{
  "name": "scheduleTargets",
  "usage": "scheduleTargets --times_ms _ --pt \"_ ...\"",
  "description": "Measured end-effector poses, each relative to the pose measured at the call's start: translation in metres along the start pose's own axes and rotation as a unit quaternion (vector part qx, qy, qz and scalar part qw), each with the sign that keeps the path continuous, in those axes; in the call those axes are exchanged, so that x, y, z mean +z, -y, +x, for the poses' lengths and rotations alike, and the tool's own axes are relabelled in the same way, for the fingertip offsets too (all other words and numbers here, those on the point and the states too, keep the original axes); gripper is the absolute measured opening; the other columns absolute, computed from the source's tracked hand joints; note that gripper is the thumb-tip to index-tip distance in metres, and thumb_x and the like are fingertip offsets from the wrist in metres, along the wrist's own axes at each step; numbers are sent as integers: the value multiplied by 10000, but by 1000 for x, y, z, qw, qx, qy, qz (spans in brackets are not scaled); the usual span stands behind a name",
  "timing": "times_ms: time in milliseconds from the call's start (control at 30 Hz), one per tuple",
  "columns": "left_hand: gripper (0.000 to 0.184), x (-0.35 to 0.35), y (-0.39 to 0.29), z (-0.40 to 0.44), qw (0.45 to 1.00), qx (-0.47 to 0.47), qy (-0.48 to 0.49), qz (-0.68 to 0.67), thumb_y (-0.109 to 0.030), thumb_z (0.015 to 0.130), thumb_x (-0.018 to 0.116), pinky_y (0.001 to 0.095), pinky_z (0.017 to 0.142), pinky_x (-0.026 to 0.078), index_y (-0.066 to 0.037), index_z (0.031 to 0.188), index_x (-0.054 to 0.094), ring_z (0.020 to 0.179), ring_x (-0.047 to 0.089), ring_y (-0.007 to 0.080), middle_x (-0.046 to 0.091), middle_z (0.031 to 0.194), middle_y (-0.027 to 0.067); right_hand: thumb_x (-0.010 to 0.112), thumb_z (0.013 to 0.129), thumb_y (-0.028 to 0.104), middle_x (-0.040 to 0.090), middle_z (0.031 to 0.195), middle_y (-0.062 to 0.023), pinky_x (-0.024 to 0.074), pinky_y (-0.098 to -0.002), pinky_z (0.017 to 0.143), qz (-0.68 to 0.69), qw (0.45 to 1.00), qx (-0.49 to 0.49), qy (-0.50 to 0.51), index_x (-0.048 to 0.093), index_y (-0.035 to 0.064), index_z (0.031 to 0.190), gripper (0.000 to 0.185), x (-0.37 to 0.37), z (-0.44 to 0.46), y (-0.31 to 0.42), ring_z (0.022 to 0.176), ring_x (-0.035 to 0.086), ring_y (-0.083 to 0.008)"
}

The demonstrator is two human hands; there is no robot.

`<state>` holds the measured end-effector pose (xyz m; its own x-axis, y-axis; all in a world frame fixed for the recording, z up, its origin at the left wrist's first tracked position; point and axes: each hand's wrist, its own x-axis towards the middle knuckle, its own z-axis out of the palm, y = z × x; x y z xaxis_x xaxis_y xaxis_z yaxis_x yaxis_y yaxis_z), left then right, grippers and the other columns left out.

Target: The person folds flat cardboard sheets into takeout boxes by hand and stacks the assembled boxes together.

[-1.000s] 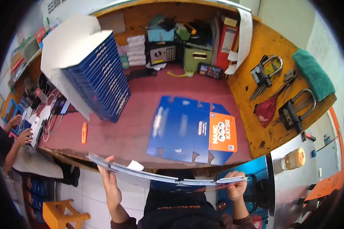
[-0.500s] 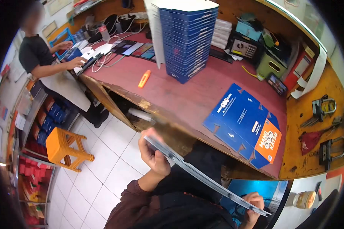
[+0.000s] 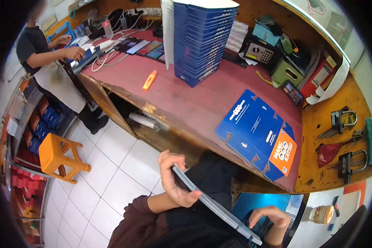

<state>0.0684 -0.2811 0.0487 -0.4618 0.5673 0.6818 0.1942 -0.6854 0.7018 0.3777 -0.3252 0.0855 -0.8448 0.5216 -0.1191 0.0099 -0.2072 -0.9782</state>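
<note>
My left hand (image 3: 174, 182) is closed around the upper end of a flat stack of grey-edged cardboard (image 3: 219, 208), seen almost edge-on, with the thumb across its near side. The printed faces of this cardboard are hidden. My right hand (image 3: 273, 218) arches beside the lower end, its fingers curved and apart from the palm; whether a fingertip touches the edge is unclear. On the red tabletop lies a flat blue and orange box blank (image 3: 252, 130). Behind it rises a tall stack of folded blue boxes (image 3: 200, 45).
An orange highlighter (image 3: 150, 80) and several phones (image 3: 138, 47) lie on the table. Padlocks (image 3: 343, 118) sit on the wooden ledge at right. A person (image 3: 45, 62) stands at the table's far left, near an orange stool (image 3: 62, 157).
The cardboard has tilted more steeply and its lower end has shifted left. My right hand has loosened from that end. The person at left has moved their hands; my view has shifted slightly.
</note>
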Motion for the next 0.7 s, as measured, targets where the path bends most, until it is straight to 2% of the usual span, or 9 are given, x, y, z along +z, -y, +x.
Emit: scheduleTargets --times_ms 100,167,200,233,333,367,433,567,700 --pt "725 -3 -7 -5 1000 8 23 15 -555 612 677 368 811 258 18 1010 481 734 406 183 451 798 62 630 748 552 567 845 -62 471 -268 668 -101 994 -9 47 546 -2 919 586 2 63 26 744 581 -169" --pt "738 -1 -13 -5 998 29 56 -20 -557 610 676 367 788 251 18 1031 481 767 396 187 477 840 83 720 755 315 518 767 -34 440 -264 609 -139 987 -57 60 503 35 837 364 15 103 44 660 523 -145" --pt "763 -5 -16 -4 994 27 102 -9 -522 601 687 361 788 247 20 1088 461 812 397 199 490 909 108 726 752 184 487 726 -33 416 -269 578 -146 985 -73 60 480 40 803 289 22 117 51 631 495 -137" --pt "763 -5 -21 -2 995 32 94 -9 -522 601 687 361 788 247 20 1088 461 812 397 199 490 909 108 715 760 152 481 725 -31 409 -270 568 -150 984 -75 62 469 42 792 271 25 126 51 630 493 -129" --pt "805 -9 -32 -1 989 -8 131 64 -430 577 709 363 804 256 18 1172 404 884 391 226 456 1011 134 701 771 135 461 735 -15 398 -252 593 -100 990 -44 92 468 48 797 250 27 139 47 645 469 -105" --pt "805 -10 -30 0 990 -8 124 67 -430 577 709 363 804 256 18 1172 404 884 391 226 456 1011 134 696 773 122 450 741 -5 382 -242 614 -24 996 -26 79 468 54 803 239 29 140 43 658 451 -93" --pt "887 -14 -27 -2 981 -18 176 74 -460 572 705 317 801 268 55 1181 319 899 312 202 292 988 116 691 774 110 438 747 6 367 -233 635 56 996 -1 64 469 59 809 230 32 140 34 671 433 -81" --pt "886 -9 -25 -5 986 -28 163 22 -448 565 717 314 803 264 41 1177 303 909 306 200 289 994 115 705 757 141 416 758 15 320 -226 663 146 988 -40 41 459 64 810 264 35 140 17 712 397 -83" --pt "825 -7 -23 -10 990 -44 132 -20 -326 557 755 351 835 292 24 1180 343 941 361 231 373 1051 145 710 752 202 409 759 10 302 -228 666 210 976 -60 -7 450 64 791 296 39 139 8 733 385 -96"
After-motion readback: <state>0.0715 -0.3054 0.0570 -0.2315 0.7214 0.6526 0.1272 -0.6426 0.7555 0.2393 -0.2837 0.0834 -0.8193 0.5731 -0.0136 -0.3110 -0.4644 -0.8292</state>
